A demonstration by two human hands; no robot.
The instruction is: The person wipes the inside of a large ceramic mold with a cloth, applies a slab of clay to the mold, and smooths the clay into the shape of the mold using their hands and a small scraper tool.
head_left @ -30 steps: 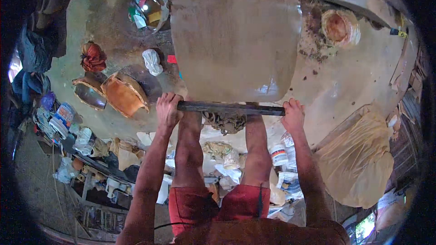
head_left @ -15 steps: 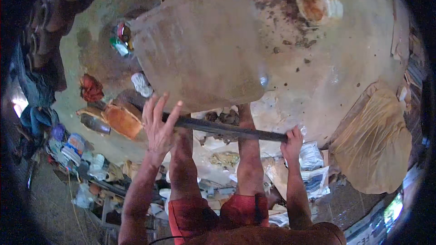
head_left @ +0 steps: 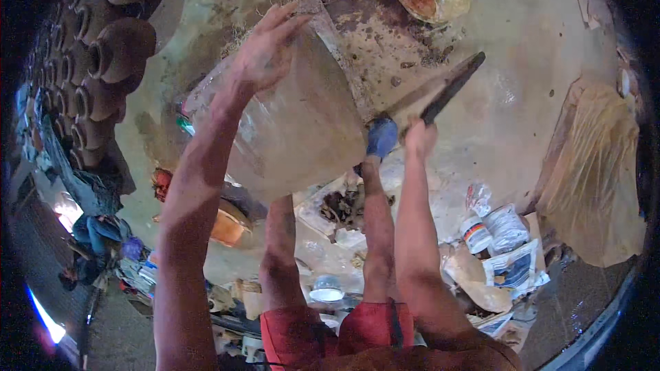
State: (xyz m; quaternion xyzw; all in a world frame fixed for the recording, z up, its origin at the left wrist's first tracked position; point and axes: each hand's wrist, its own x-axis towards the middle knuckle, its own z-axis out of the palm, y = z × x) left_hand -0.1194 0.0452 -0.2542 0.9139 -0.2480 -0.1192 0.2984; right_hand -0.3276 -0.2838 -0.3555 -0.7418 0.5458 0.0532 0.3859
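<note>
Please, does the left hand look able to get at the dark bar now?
Probably yes: the left hand is open and seems empty over the flat brownish sheet, nothing visible blocks the way across, and the right hand grips the dark bar near one end, leaving its other end free.

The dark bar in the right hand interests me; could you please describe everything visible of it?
The dark bar is long, straight, narrow and blackish; whether it is wood or metal is unclear. The right hand grips and partly hides its near end, and from there it slants forward and rightward over the pale floor. Whether its far end touches the floor cannot be told.
</note>
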